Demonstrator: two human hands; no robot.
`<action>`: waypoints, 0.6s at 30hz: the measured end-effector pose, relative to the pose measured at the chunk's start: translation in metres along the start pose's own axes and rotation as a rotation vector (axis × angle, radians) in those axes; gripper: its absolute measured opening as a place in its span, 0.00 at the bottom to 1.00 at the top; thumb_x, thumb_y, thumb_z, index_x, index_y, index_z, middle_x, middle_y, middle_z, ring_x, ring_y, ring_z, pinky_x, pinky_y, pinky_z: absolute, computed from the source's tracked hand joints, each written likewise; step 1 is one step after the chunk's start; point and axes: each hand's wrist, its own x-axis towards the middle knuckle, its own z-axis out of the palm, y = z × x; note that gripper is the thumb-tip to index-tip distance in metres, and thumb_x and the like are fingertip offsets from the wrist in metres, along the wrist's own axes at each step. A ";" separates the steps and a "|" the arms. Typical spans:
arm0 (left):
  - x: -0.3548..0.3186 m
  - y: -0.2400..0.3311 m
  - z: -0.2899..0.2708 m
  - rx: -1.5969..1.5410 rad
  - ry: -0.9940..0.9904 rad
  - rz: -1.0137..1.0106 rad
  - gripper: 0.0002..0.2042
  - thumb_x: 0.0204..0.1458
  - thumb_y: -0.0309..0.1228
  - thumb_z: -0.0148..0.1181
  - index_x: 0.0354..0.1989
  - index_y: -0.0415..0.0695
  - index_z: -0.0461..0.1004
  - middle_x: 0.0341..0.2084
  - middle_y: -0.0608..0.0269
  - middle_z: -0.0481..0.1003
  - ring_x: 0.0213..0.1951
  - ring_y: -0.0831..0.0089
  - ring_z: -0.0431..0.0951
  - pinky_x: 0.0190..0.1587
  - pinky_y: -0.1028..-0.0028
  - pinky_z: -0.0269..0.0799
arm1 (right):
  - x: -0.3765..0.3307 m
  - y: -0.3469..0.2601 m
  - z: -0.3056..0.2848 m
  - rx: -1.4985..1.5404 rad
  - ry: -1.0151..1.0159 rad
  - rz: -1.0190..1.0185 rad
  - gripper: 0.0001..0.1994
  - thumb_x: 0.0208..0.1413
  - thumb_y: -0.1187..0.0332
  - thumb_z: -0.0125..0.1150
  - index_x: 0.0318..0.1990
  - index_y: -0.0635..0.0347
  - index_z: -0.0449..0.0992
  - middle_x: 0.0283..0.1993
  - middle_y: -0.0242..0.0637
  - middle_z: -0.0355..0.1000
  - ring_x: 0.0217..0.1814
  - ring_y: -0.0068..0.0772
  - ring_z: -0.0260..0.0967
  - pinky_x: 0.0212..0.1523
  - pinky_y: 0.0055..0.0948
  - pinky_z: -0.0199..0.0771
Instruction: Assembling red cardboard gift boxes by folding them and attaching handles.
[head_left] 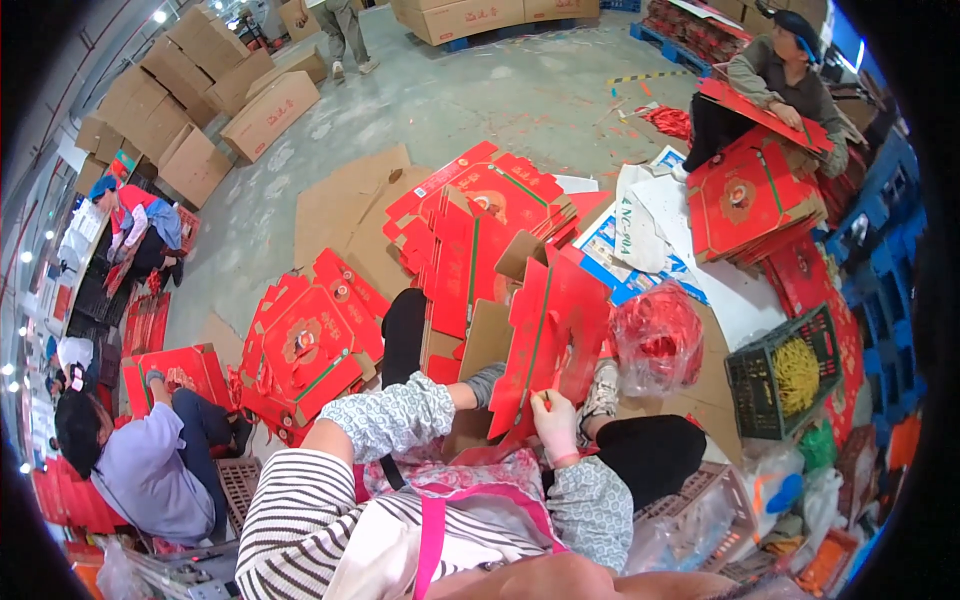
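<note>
A red printed cardboard box blank (560,335) with a green stripe stands tilted up in front of me, between my knees. My left hand (485,383), in a grey glove, closes on its left edge, with most of the fingers hidden behind it. My right hand (555,422), in a pale glove, is pinched shut against the lower right part of the blank. A small dark and yellowish bit shows at those fingertips, too small to name. Behind the blank lean more red blanks (455,270) and brown cardboard (485,340).
A clear bag of red scraps (657,335) lies right of the blank. Further right stands a green crate (783,372) holding yellow bands. Red blanks (305,345) are heaped at left. One person (155,460) sits at left, another (790,80) at far right. Blue pallets (885,250) line the right side.
</note>
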 end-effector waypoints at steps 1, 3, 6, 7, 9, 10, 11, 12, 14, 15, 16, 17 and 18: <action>0.000 -0.001 0.001 -0.005 -0.025 0.028 0.17 0.32 0.45 0.65 0.27 0.46 0.75 0.26 0.53 0.75 0.30 0.55 0.75 0.32 0.62 0.70 | 0.002 0.003 0.000 0.005 0.016 -0.009 0.11 0.51 0.62 0.57 0.30 0.62 0.74 0.27 0.51 0.72 0.33 0.53 0.71 0.31 0.41 0.69; 0.000 -0.008 0.005 -0.118 -0.030 0.004 0.16 0.35 0.45 0.64 0.27 0.45 0.75 0.27 0.52 0.75 0.31 0.54 0.75 0.33 0.62 0.70 | 0.005 0.017 -0.001 0.075 0.048 -0.007 0.11 0.50 0.63 0.57 0.28 0.63 0.74 0.24 0.50 0.72 0.29 0.49 0.72 0.30 0.39 0.68; 0.000 -0.012 0.011 -0.247 0.035 -0.037 0.15 0.40 0.43 0.61 0.30 0.45 0.75 0.29 0.50 0.75 0.34 0.53 0.75 0.35 0.61 0.70 | 0.002 0.029 -0.018 0.290 0.018 0.118 0.09 0.51 0.71 0.55 0.24 0.68 0.74 0.21 0.35 0.72 0.24 0.21 0.66 0.29 0.25 0.68; -0.001 -0.013 0.011 -0.263 0.107 -0.055 0.15 0.42 0.42 0.59 0.31 0.44 0.75 0.31 0.49 0.76 0.35 0.52 0.75 0.37 0.61 0.70 | -0.002 0.024 -0.027 0.249 0.037 0.054 0.09 0.51 0.71 0.55 0.24 0.68 0.73 0.21 0.34 0.72 0.23 0.21 0.66 0.29 0.24 0.67; 0.009 -0.018 -0.008 -0.132 -0.038 -0.096 0.16 0.47 0.40 0.56 0.38 0.43 0.73 0.34 0.49 0.76 0.38 0.51 0.75 0.40 0.60 0.70 | -0.005 0.022 -0.037 0.216 0.005 0.047 0.08 0.52 0.72 0.54 0.25 0.68 0.73 0.23 0.34 0.72 0.25 0.21 0.66 0.29 0.25 0.67; 0.017 -0.008 -0.025 -0.238 0.044 -0.058 0.17 0.48 0.41 0.55 0.41 0.43 0.72 0.36 0.49 0.75 0.39 0.51 0.75 0.41 0.60 0.70 | -0.007 0.025 -0.041 0.191 0.006 0.043 0.08 0.52 0.71 0.54 0.26 0.67 0.73 0.23 0.36 0.72 0.26 0.22 0.67 0.29 0.25 0.67; 0.023 0.006 -0.037 -0.746 0.336 -0.236 0.17 0.52 0.45 0.53 0.42 0.44 0.72 0.36 0.55 0.76 0.38 0.60 0.76 0.40 0.62 0.72 | -0.007 0.023 -0.041 0.172 -0.007 0.024 0.08 0.53 0.70 0.54 0.27 0.67 0.73 0.23 0.37 0.72 0.27 0.23 0.67 0.29 0.26 0.67; 0.024 0.001 -0.044 -1.262 0.341 -0.488 0.21 0.54 0.48 0.50 0.45 0.44 0.71 0.38 0.57 0.76 0.39 0.63 0.76 0.42 0.64 0.73 | -0.008 0.020 -0.041 0.171 -0.008 0.020 0.08 0.53 0.70 0.54 0.27 0.67 0.73 0.23 0.37 0.72 0.27 0.23 0.67 0.29 0.26 0.67; 0.034 0.000 -0.063 -1.777 0.325 -0.741 0.24 0.56 0.52 0.47 0.48 0.43 0.70 0.39 0.59 0.76 0.40 0.67 0.76 0.43 0.66 0.73 | -0.011 0.012 -0.038 0.062 -0.024 -0.076 0.09 0.54 0.69 0.52 0.31 0.67 0.73 0.22 0.42 0.70 0.27 0.29 0.69 0.30 0.28 0.66; 0.046 0.011 -0.076 -1.811 0.396 -0.708 0.24 0.56 0.53 0.46 0.48 0.44 0.70 0.40 0.60 0.75 0.40 0.68 0.76 0.43 0.66 0.74 | -0.013 0.009 -0.037 0.021 -0.039 -0.083 0.11 0.55 0.63 0.51 0.34 0.60 0.74 0.26 0.51 0.72 0.31 0.51 0.72 0.30 0.41 0.68; 0.056 0.018 -0.085 -1.845 0.466 -0.673 0.24 0.55 0.53 0.46 0.48 0.44 0.70 0.42 0.60 0.75 0.41 0.69 0.76 0.43 0.65 0.74 | -0.015 0.008 -0.037 -0.032 -0.050 -0.101 0.10 0.55 0.63 0.51 0.35 0.60 0.74 0.26 0.51 0.72 0.32 0.51 0.72 0.30 0.42 0.69; 0.057 0.020 -0.093 -1.461 0.382 -0.824 0.24 0.56 0.53 0.46 0.47 0.44 0.70 0.44 0.60 0.74 0.42 0.69 0.75 0.46 0.66 0.72 | -0.016 0.006 -0.037 -0.085 -0.064 -0.124 0.10 0.55 0.63 0.51 0.36 0.59 0.73 0.26 0.50 0.72 0.32 0.51 0.72 0.30 0.43 0.69; 0.059 0.021 -0.090 -1.460 0.382 -0.818 0.24 0.56 0.53 0.46 0.47 0.44 0.70 0.44 0.60 0.74 0.42 0.69 0.75 0.46 0.66 0.72 | -0.018 0.001 -0.039 -0.115 -0.089 -0.132 0.10 0.56 0.63 0.50 0.38 0.60 0.73 0.29 0.52 0.72 0.32 0.54 0.71 0.31 0.45 0.69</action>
